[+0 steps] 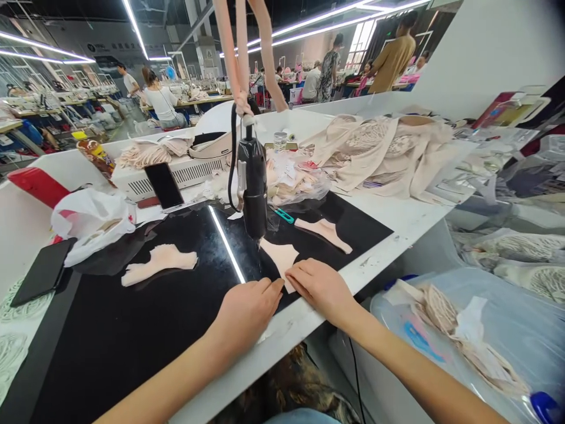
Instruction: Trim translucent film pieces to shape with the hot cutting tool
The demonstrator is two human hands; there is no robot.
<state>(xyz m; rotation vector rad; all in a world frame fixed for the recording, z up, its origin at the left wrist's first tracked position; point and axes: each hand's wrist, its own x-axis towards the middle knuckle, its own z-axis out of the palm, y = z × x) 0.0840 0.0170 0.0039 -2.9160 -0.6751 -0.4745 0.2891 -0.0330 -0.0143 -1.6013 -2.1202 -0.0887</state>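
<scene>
A beige cut fabric piece (279, 254) lies flat on the black mat, its upper end under the thin tip of a hanging black power tool (255, 182). Fingers pressed together, my left hand (249, 309) is at the lower left edge of this piece, fingertips against it. My right hand (321, 288) pinches the lower right edge, its fingers closed and partly covering the fabric. A second beige piece (324, 231) lies to the right, and a third piece (161, 262) to the left. What is under my fingertips is hidden.
Behind the black mat (110, 330) are a turquoise thread snipper (283, 215), a propped phone (163, 185) and a pile of beige fabric (379, 153). At left are a white plastic bag (95, 221) and a dark tablet (43, 272). A clear lidded bin (498, 312) stands at right.
</scene>
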